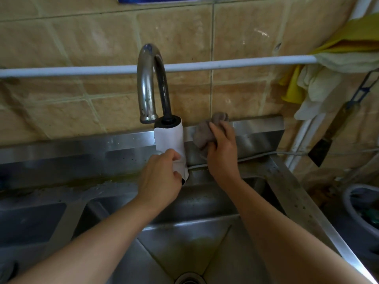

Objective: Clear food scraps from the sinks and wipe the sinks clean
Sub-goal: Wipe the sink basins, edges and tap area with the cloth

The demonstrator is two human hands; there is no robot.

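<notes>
The left hand (162, 177) was wrapped around the bottom of the white tap body (171, 140), with its fingers curled on it. The right hand (222, 149) held a brown cloth (206, 131), and its fingers were bent over the cloth and pushed it against the shiny metal back wall (258, 138) of the sink, just to the right of the tap body. The cloth was bunched up, and part of it stuck up above the fingers. A curved silver spout (149, 83) rose out of the black top of the tap body and bent down to the left. A thin white cord (252, 156) ran along the ledge behind the right hand. Both arms reached over the big sink bowl (194, 238), which looked wet and had greenish-yellow dirt on its floor. The round drain (189, 279) sat at the very bottom edge of the view. A second bowl (30, 224) lay to the left, and it was dark inside. A white bar (225, 65) ran across the tan tiled wall (82, 44). Yellow and pale cloths (336, 64) hung over the bar on the right. A cleaver (326, 142) hung near them. A grey bucket (361, 210) stood low on the right.
</notes>
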